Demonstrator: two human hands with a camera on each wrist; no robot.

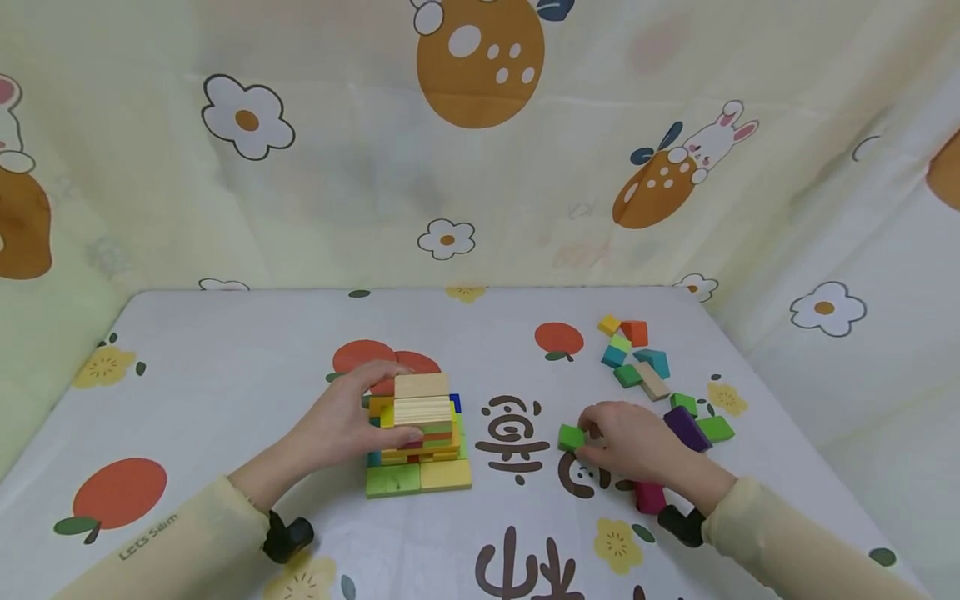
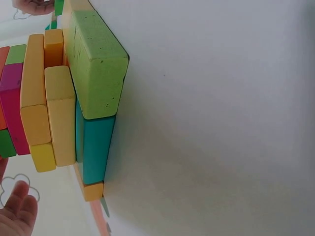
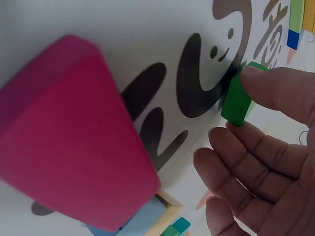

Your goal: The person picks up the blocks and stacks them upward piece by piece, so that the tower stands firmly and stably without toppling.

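My left hand (image 1: 348,415) reaches round the upper part of a stack of coloured wooden blocks (image 1: 418,477), thumb across its near face and forefinger behind the top. Pale wood pieces form the top of the stack, above red, yellow and green layers. Seen from the left wrist, the stack's side shows a light green block (image 2: 101,73) over a teal block (image 2: 96,150), with loose fingers (image 2: 19,211) beside it. To the right, my right hand (image 1: 626,437) pinches a small green block (image 3: 238,101) between thumb and forefinger, its other fingers loosely bent.
A magenta block (image 1: 649,497) lies under my right wrist, large in the right wrist view. Beyond that hand are a purple block (image 1: 686,428), a pale wood block (image 1: 652,382), an orange block (image 1: 634,333) and several others. A patterned cloth (image 1: 247,375) covers the table.
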